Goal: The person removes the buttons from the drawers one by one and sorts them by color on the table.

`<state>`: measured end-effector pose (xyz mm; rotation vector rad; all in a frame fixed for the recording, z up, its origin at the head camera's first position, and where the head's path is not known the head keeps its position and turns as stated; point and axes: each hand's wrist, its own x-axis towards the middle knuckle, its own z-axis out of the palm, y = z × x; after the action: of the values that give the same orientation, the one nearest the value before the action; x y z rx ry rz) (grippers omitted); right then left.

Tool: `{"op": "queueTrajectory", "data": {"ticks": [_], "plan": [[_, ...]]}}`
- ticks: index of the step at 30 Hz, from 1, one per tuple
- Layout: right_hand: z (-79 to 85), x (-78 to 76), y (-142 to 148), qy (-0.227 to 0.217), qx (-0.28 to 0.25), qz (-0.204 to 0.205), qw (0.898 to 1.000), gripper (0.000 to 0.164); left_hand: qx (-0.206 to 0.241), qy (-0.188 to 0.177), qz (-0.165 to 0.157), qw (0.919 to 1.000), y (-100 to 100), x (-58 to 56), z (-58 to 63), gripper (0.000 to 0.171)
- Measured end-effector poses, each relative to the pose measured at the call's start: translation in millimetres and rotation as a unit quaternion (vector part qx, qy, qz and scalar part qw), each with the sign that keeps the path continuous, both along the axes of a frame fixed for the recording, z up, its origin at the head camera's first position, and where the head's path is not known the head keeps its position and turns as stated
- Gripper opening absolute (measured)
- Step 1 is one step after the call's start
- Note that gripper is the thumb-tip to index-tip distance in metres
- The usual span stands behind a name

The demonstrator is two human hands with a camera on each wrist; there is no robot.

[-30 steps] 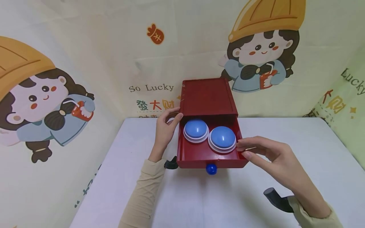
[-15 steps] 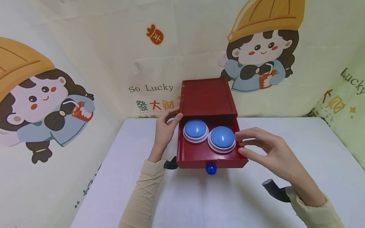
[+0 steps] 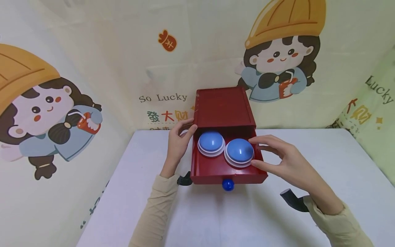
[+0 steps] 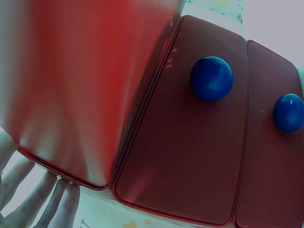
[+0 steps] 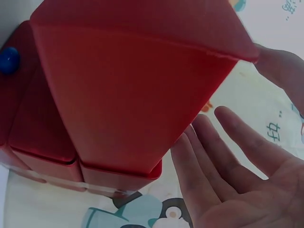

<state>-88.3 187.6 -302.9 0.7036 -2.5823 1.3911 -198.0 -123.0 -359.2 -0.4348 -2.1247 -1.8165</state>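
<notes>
A red cabinet point(image 3: 224, 107) stands against the back wall, its top drawer point(image 3: 213, 168) pulled out by a blue knob point(image 3: 228, 185). Inside lie two blue domed push buttons on white bases: the left button point(image 3: 211, 141) and the right button point(image 3: 239, 150). My left hand point(image 3: 179, 142) rests against the cabinet's left side, its fingers fairly straight. My right hand point(image 3: 285, 157) reaches over the drawer's right wall, forefinger and thumb spread apart at the right button's edge. Whether they touch it I cannot tell. The drawer hides much of that hand's reach in the right wrist view.
In the left wrist view, two lower drawer fronts show, with a blue knob point(image 4: 212, 78) and another blue knob point(image 4: 289, 112). The white table point(image 3: 216, 219) carries the cabinet. A printed cloth point(image 3: 123, 41) hangs behind. Black pieces point(image 3: 294, 200) stick out at both cuffs.
My right hand has moved left and inward over the drawer's right wall to the right button. My left hand stays at the cabinet's side. The head view has tilted up slightly.
</notes>
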Motion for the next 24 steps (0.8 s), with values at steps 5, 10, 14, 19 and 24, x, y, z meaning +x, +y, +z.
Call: {"op": "queueTrajectory", "data": {"ticks": [5,10,14,19,24], "plan": [[0.2,-4.8,-0.8,0.019,0.043,-0.005,0.999,0.053,-0.003,-0.002,0.002,1.0,-0.4,0.0,-0.9,0.035],[0.6,-9.6,-3.1,0.037,0.071,-0.003,0.997,0.058,0.003,-0.002,-0.003,1.0,-0.6,0.2,0.3,0.036],[1.8,-13.5,-6.3,0.042,0.094,0.0,0.995,0.063,-0.003,-0.009,-0.002,0.9999,-0.5,0.0,0.7,0.038],[3.3,-18.3,-9.6,0.017,0.111,0.011,0.994,0.071,-0.012,-0.02,-0.001,0.9997,1.0,4.6,7.7,0.04],[3.3,-22.2,-11.5,0.009,0.124,0.029,0.992,0.072,-0.014,-0.018,-0.002,0.9997,5.5,18.3,25.6,0.037]]}}
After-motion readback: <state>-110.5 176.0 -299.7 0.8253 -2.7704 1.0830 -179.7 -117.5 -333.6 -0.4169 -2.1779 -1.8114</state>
